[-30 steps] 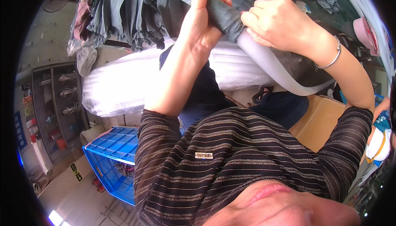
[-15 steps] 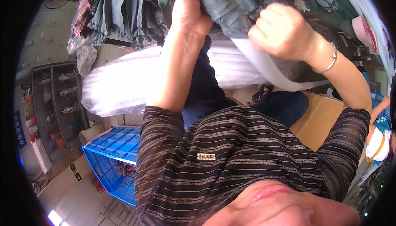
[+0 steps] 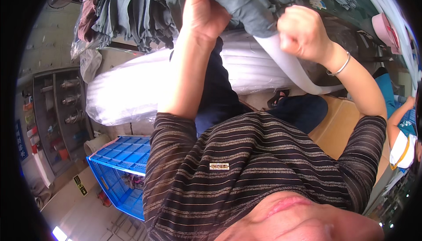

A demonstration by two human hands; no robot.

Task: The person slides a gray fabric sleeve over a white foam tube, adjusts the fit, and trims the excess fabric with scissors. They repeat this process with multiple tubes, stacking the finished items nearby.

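Note:
A long, bendy white tube (image 3: 288,63) runs from the lower right up toward my hands, its upper part covered by a dark grey-green fabric sleeve (image 3: 246,10). My left hand (image 3: 206,14) is wrapped round the covered part, its fingertips showing over the far side. Close to the sleeve's hem, my right hand (image 3: 303,32) is a closed fist at the tube's edge. Whatever lies inside that fist is hidden. Behind both hands, a heap of the same grey-green fabric pieces (image 3: 132,14) hangs over a table edge.
Plastic-wrapped white tubes (image 3: 123,89) lie across in front of me. A blue plastic crate (image 3: 121,153) stands at the left, a cardboard box (image 3: 336,118) at the right. A pink round object (image 3: 386,32) sits far right. Another person's arm (image 3: 400,118) shows at the right edge.
My right fist has moved slightly right, and the sleeve's hem has shifted the same way. My left hand is a little higher, still round the covered tube.

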